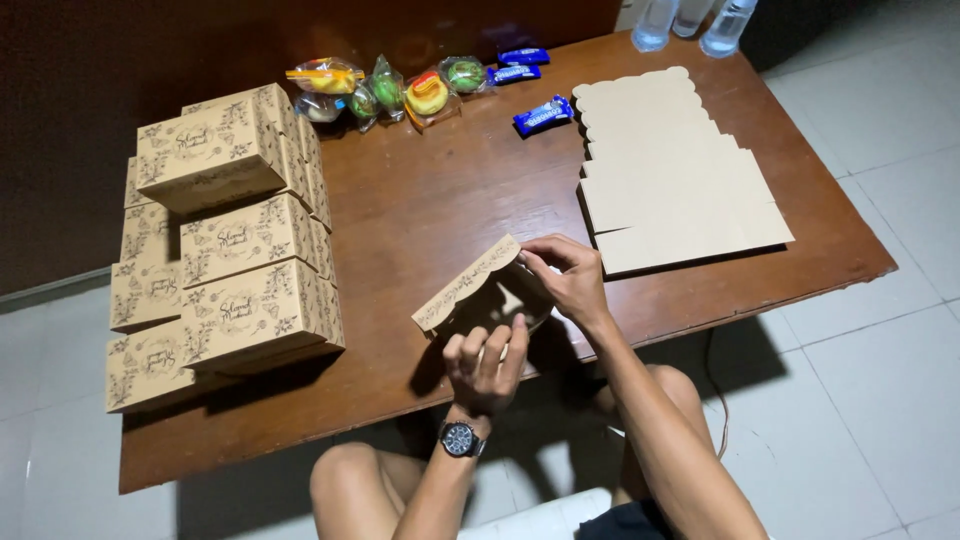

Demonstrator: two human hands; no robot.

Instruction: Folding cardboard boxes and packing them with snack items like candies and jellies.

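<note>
We hold a half-folded kraft box (480,290) at the table's (420,210) near edge, our left hand (487,362) gripping its front wall, right hand (570,275) pinching its scalloped lid. At nine o'clock, finished boxes (225,245) are stacked; at two o'clock, flat blanks (670,175) remain; the wrapped snacks (390,90) at twelve lie unpacked.

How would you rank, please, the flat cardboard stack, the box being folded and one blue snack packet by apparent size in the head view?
1. Flat cardboard stack
2. Box being folded, held by both hands
3. Blue snack packet, farther from the camera yet plainly smallest
</note>
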